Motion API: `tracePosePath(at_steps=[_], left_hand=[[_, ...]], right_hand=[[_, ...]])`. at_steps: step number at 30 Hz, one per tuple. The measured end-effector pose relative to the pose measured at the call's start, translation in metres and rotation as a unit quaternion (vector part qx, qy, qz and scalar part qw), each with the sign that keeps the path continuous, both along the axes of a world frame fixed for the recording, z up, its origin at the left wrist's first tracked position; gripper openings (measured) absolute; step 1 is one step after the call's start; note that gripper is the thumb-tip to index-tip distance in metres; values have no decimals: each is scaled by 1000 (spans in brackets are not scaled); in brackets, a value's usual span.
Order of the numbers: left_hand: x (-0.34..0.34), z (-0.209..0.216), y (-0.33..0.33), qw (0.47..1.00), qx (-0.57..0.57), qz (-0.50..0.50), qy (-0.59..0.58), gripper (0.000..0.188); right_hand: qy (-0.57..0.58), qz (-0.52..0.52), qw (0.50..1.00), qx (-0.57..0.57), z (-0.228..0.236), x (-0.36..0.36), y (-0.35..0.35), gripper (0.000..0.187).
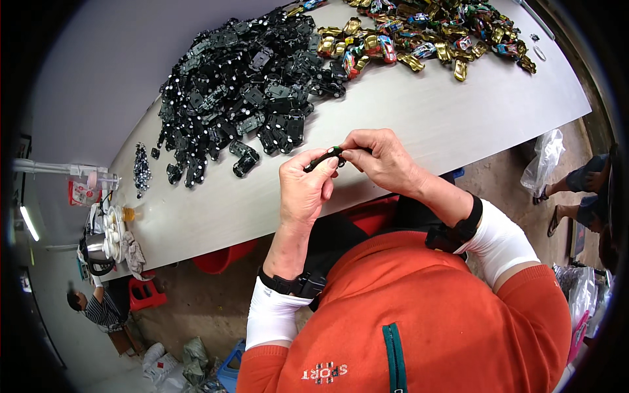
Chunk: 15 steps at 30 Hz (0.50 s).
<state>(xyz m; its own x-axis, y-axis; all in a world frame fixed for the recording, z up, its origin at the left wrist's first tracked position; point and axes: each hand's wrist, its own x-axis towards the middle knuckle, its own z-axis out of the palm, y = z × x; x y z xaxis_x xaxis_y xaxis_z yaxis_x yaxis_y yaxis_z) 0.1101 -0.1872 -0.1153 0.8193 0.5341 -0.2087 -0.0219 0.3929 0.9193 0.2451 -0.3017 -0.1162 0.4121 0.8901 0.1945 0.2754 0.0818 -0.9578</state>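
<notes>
Above the table's near edge, my left hand [305, 182] grips one end of a black toy car chassis [322, 159] between thumb and fingers. My right hand [385, 162] is closed on the other end, its thumb and fingertips pinching near a small wheel. Fingers cover much of the chassis. Just beyond my hands lies a large heap of black toy car chassis [252, 88], many with small pale wheel parts. To its right spreads a pile of shiny toy car bodies [426, 39] in gold, red, blue and other colours.
The pale table [406, 118] curves across the view. A small cluster of wheel parts [141, 171] lies at its left. A kettle [98, 252] and cups stand beyond the left end. Red stools [144, 295], a seated person, plastic bags [544, 157] and another person's legs surround the table.
</notes>
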Motion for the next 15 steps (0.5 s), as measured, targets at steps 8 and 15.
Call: tracePosePath(at_steps=[8, 15], left_hand=[[6, 4, 12, 996, -76, -42, 35, 14], [8, -1, 6, 997, 15, -41, 61, 14]], right_hand=[[356, 111, 926, -48, 0, 16, -5, 16], [168, 41, 984, -38, -20, 8, 0, 13]])
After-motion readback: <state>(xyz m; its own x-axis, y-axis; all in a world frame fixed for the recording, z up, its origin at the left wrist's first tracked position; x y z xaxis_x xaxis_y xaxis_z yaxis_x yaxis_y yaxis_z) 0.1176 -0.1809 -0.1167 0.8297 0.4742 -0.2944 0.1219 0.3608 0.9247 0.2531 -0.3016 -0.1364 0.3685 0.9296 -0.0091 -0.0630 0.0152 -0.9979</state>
